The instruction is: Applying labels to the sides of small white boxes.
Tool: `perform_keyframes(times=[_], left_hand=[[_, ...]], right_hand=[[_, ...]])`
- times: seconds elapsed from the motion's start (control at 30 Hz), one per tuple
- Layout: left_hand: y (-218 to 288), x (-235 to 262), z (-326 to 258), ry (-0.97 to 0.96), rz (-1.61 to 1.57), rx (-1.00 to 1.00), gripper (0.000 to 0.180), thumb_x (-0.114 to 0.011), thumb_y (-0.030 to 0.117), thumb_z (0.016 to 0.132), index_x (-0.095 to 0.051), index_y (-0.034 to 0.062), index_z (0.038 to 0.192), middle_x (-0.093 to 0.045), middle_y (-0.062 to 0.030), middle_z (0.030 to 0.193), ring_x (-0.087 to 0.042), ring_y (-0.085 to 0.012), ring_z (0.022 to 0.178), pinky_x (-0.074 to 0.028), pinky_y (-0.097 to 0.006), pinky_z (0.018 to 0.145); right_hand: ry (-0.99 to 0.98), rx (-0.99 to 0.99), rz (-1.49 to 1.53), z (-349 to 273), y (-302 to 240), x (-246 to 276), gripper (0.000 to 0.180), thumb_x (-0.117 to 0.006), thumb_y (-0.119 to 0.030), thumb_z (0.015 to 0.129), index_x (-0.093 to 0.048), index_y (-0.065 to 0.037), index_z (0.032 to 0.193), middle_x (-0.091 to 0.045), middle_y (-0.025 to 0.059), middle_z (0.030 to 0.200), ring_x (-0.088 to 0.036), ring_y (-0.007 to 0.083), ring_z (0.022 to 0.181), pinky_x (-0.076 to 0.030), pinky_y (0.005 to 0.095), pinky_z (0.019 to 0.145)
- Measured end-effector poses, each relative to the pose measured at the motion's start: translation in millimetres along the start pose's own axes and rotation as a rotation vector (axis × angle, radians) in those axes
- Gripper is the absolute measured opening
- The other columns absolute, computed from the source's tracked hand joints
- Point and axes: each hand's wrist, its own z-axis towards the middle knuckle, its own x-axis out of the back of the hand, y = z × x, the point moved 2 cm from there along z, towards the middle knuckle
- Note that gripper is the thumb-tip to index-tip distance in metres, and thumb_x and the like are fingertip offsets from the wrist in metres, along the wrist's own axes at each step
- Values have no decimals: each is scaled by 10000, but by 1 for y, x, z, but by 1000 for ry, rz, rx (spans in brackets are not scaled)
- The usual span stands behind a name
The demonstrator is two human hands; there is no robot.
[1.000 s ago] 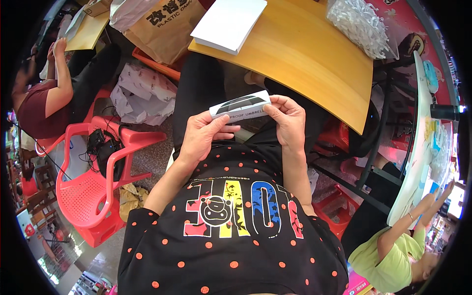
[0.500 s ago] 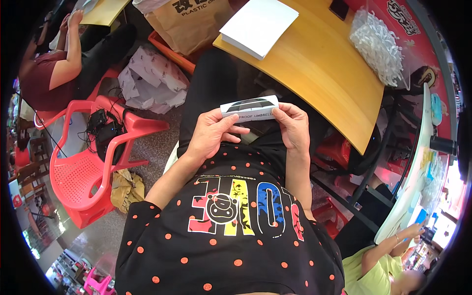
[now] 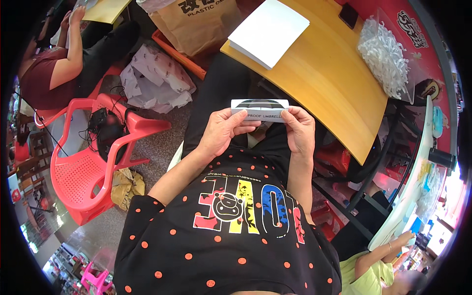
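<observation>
A small printed paper card (image 3: 259,104), white and grey with a dark umbrella picture, is held level over my lap. It looks folded or curved along its length. My left hand (image 3: 222,132) pinches the card's left end, thumb on the front and the other fingers behind it and below its lower edge. At the other end my right hand (image 3: 300,130) grips it between thumb and fingers. Both thumbs cover part of the print. What is on the card's back side is hidden.
A stack of white sheets (image 3: 269,33) lies on the yellow table (image 3: 339,83), near a dark phone (image 3: 348,15) and a clear bag of white strips (image 3: 386,59). A red chair (image 3: 81,169) with black cables stands left. Paper bags (image 3: 196,29) and two other people are nearby.
The card has turned from slightly tilted to level. My left fingers have drawn in closer beneath it. Hands, card and table appear shifted a little to the right and down in the view.
</observation>
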Motion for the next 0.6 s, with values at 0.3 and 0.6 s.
perform_keyframes(times=[0.3, 0.6], left_hand=[[20, -1, 4, 0, 201, -154, 305, -494, 154, 981, -593, -95, 1127, -663, -189, 1035, -683, -246, 912, -573, -313, 801], [25, -7, 20, -43, 235, -116, 332, -459, 167, 997, -562, -103, 1160, -648, -217, 1072, -676, -287, 944, -575, -345, 811]], right_hand=[[-28, -100, -57, 13, -12, -17, 144, -691, -28, 828, -651, 40, 948, -656, 48, 761, -453, 23, 476, -346, 163, 439], [-49, -182, -41, 23, -18, -14, 217, -641, -40, 877, -622, 65, 1066, -674, 83, 852, -506, 29, 456, -362, 134, 388]])
